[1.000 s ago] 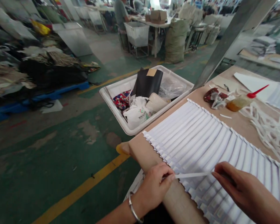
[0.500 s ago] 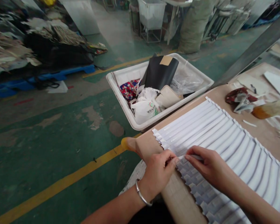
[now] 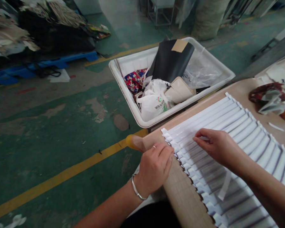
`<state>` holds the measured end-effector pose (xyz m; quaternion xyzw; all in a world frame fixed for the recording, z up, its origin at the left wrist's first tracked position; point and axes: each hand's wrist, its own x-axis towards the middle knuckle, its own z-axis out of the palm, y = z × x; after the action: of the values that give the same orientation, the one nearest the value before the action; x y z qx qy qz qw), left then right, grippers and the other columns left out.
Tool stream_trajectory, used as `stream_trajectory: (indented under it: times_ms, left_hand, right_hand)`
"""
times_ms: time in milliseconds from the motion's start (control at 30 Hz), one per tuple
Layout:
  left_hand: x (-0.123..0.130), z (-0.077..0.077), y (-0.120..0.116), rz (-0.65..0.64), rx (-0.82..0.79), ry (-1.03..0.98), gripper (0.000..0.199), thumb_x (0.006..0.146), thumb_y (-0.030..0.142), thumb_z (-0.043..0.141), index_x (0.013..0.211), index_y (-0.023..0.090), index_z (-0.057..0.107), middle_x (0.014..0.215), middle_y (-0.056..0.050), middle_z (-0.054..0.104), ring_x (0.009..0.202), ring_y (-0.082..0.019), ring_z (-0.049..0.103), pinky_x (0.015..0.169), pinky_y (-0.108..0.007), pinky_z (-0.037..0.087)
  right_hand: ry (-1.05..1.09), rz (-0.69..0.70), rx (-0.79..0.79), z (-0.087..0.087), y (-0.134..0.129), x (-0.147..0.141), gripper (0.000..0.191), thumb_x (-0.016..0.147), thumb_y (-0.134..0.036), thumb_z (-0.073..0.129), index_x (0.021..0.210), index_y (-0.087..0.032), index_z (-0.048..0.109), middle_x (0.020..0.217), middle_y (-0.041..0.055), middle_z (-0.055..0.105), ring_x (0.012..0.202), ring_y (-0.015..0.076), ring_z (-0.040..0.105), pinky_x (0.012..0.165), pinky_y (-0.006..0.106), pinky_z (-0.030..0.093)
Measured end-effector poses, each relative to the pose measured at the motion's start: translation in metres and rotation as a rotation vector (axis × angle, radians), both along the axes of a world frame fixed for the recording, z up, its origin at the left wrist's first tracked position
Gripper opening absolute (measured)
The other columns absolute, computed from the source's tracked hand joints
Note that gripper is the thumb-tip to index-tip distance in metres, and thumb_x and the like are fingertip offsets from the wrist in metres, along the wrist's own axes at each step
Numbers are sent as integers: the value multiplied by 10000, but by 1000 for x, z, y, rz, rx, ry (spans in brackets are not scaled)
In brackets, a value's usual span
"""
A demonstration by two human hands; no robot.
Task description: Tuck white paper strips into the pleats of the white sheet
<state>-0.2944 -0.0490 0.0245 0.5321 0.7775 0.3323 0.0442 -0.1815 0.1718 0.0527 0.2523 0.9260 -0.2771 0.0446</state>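
Many white folded strips point(image 3: 242, 126) lie side by side in overlapping rows on the brown-covered table. My left hand point(image 3: 158, 164), with a ring and a silver bangle, is closed at the strips' left ends; what its fingertips hold, if anything, is hidden. Over the strips, my right hand point(image 3: 216, 145) has its thumb and fingers pinched together around a white strip, mostly hidden by the hand. A strip's loose end point(image 3: 225, 186) shows below the right wrist.
A white bin point(image 3: 137, 118) beyond the table holds a black sheet point(image 3: 172, 60), a white plastic bag point(image 3: 154, 103) and a beige pouch point(image 3: 179, 90). A dark red item in plastic point(image 3: 268, 93) lies at the table's right. A yellow-tipped corner point(image 3: 130, 141) juts out.
My hands have moved apart, and the white piece between them no longer spans the gap. The right hand is higher over the strips. The view has shifted downward.
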Motion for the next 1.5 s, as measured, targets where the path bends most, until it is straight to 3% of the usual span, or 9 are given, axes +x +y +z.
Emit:
stream_trajectory:
  times_ms: [300, 567, 667, 833, 1000, 1500]
  left_hand:
    - [0, -5, 13, -95, -31, 261, 281, 988, 169, 528, 1243, 197, 644, 853, -47, 588, 804, -185, 537, 693, -315, 515]
    - [2, -5, 19, -85, -154, 347, 301, 1000, 198, 495, 1268, 224, 631, 914, -67, 564, 837, -210, 521, 722, -366, 514]
    - [2, -5, 19, -78, -166, 343, 307, 1002, 196, 485, 1269, 230, 631, 914, -69, 559, 839, -213, 518, 717, -371, 505]
    - [2, -7, 20, -65, -137, 336, 308, 978, 179, 522, 1258, 228, 643, 881, -64, 550, 830, -224, 505, 719, -385, 491]
    - [1, -8, 20, -66, -103, 323, 318, 968, 135, 520, 1246, 210, 655, 863, -66, 544, 809, -218, 497, 716, -382, 474]
    - [-2, -9, 21, -84, -71, 303, 349, 962, 101, 512, 1275, 189, 640, 843, -57, 513, 810, -218, 476, 713, -370, 428]
  right_hand:
    - [-4, -29, 0, -4, 4, 0, 247, 879, -419, 548, 797, -233, 689, 646, 1, 687, 570, 152, 601, 553, 258, 396]
    - [-17, -17, 7, -7, 6, 1, 266, 894, -434, 537, 798, -230, 680, 696, 18, 708, 614, 168, 622, 578, 269, 407]
    - [9, -21, -1, -6, 24, 5, 306, 903, -475, 534, 793, -225, 674, 674, 16, 694, 581, 155, 598, 568, 266, 408]
    - [27, -103, 70, -5, 82, 22, 373, 854, -563, 553, 741, -225, 662, 558, 3, 599, 504, 142, 512, 523, 271, 378]
    - [-26, -189, 124, -13, 119, 30, 296, 826, -497, 579, 772, -221, 670, 630, 9, 635, 584, 155, 561, 577, 274, 389]
    - [-182, -219, 234, -14, 115, 9, 172, 815, -377, 608, 771, -222, 667, 663, 14, 672, 637, 174, 609, 590, 275, 383]
